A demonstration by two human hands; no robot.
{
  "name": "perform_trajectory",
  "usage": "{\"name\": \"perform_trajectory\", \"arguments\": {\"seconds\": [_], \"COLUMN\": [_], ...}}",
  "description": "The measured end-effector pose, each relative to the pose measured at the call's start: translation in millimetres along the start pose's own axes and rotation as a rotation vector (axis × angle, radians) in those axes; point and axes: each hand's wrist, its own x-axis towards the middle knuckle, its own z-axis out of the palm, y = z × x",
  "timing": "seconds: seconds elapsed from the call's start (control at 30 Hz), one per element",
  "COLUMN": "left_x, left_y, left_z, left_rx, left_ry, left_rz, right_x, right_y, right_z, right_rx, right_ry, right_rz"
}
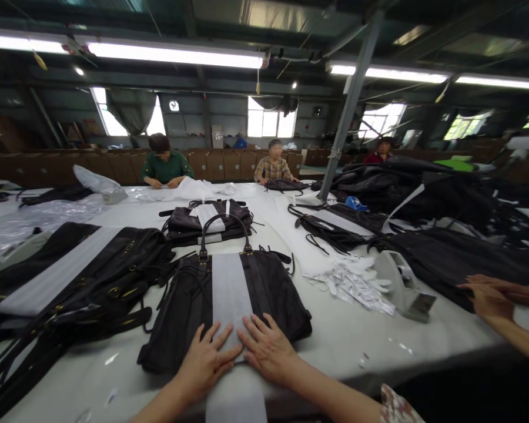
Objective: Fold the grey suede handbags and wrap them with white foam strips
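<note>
A black handbag (pixel 271 288) lies flat on the table in front of me, its two-ended handle pointing away. Down its middle runs a white paper strip (pixel 231 282), which also hangs over the table's front edge. My left hand (pixel 209 355) rests on the lower part of the strip and bag, fingers spread. Beside it my right hand (pixel 268 346) presses flat on the strip and the bag's lower edge, fingers stretched out. Neither hand grips anything. What lies under the palms is hidden.
Black bags with white strips (pixel 62 270) are piled at left; another bag stack (pixel 207 220) lies ahead. A tape dispenser (pixel 405 288) and a heap of small white pieces (pixel 352 282) lie right. A co-worker's hands (pixel 494 296) rest by a black bag. A post (pixel 350 106) rises behind.
</note>
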Motion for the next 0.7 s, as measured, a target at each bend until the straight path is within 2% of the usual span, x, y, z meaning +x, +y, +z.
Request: {"name": "perform_trajectory", "arguments": {"seconds": [0.17,0.27,0.33,0.5,0.57,0.7], "left_x": [-4.6,-4.7,-5.0,-4.9,-4.5,-3.7], "left_y": [2.1,2.3,2.4,2.3,2.1,1.3], "left_z": [-7.8,-11.5,-11.2,-6.9,-5.8,-5.6], "left_rx": [0.035,0.043,0.048,0.047,0.044,0.049], "left_ry": [0.025,0.021,0.022,0.038,0.045,0.049], "left_rz": [0.012,0.013,0.009,-0.001,-0.001,-0.003], "right_x": [-37.1,-53.4,-53.2,-26.5,-17.5,-10.3], "right_y": [-2.1,-6.8,-11.8,-17.4,-15.9,-11.8], "right_z": [-14.1,-11.1,-0.1,29.7,32.2,28.4], "right_rx": [0.048,0.062,0.039,-0.063,-0.082,-0.074], "right_ry": [-0.133,-0.150,-0.085,0.204,0.226,0.184], "right_rz": [-0.210,-0.260,-0.253,-0.261,-0.299,-0.338]}}
